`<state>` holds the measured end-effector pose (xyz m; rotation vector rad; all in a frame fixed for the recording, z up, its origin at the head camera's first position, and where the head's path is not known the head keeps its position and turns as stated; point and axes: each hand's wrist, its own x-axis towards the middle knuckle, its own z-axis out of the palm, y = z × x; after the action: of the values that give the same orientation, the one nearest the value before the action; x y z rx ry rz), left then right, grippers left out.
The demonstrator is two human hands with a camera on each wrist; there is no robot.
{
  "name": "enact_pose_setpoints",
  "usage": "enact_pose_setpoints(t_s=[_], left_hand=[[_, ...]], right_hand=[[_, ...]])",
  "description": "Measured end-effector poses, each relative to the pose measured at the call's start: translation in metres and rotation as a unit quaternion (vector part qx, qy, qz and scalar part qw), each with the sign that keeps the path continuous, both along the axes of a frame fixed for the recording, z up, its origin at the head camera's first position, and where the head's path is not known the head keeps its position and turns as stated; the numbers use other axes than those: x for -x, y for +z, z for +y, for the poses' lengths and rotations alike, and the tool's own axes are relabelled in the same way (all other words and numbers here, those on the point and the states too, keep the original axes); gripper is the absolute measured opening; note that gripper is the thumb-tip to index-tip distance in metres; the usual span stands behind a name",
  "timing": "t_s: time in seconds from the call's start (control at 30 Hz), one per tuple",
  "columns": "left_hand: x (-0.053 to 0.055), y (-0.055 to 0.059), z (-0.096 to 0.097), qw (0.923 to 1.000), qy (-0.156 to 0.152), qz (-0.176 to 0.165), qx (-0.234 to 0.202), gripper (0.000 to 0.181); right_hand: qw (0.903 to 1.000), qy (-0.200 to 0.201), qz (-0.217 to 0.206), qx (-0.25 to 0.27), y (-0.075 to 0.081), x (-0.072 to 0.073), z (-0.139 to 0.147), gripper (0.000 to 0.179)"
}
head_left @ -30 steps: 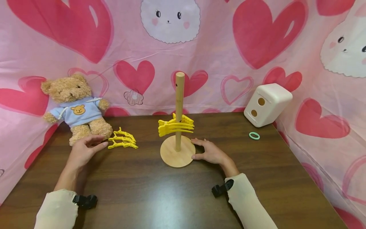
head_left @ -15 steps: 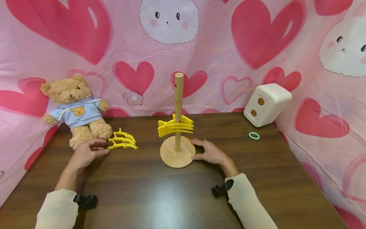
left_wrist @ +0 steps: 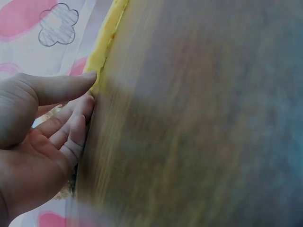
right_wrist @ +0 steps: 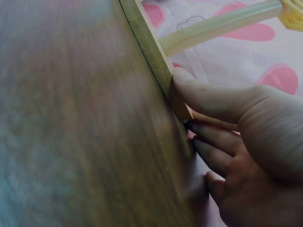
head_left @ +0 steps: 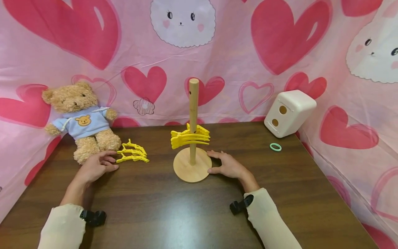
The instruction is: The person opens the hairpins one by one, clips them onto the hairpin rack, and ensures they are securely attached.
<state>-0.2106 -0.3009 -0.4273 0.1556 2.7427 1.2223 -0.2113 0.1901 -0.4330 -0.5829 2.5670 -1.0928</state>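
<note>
A wooden stand (head_left: pixel 193 114), a round base with an upright pole, carries several yellow alligator hair clips (head_left: pixel 190 139) partway up the pole. My right hand (head_left: pixel 228 165) holds the right rim of the base, thumb on the near side and fingers on the far side. In the right wrist view the thumb (right_wrist: pixel 208 94) presses the rim. Three more yellow hair clips (head_left: pixel 132 155) lie side by side on the table at left. My left hand (head_left: pixel 94 168) is low over the table with loosely bent fingers, fingertips right at the left ends of these clips.
A teddy bear (head_left: pixel 82 119) in a blue top leans on the pink heart-patterned cloth (head_left: pixel 174 62) behind the left hand. A white box (head_left: pixel 289 113) with two round holes stands at back right. A mint-green ring (head_left: pixel 275 147) lies before it on the dark wooden table (head_left: pixel 174 214).
My left hand has lowered slightly toward the near table edge and its fingers have drawn closer together at the clips. The right hand stays on the base; the stand has not moved.
</note>
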Motion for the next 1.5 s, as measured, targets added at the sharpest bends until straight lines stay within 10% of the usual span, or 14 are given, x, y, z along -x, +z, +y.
enact_pose_setpoints(t_s=[0.93,1.5], left_hand=[[0.006,0.002,0.010,0.9976,-0.049,0.015,0.046,0.049],[-0.001,0.007,0.014,0.9957,-0.017,0.048,-0.077,0.049]], right_hand=[[0.9999,0.009,0.013,0.001,0.000,0.002,-0.001,0.070],[1.0000,0.005,0.006,0.004,0.001,-0.001,-0.002,0.071]])
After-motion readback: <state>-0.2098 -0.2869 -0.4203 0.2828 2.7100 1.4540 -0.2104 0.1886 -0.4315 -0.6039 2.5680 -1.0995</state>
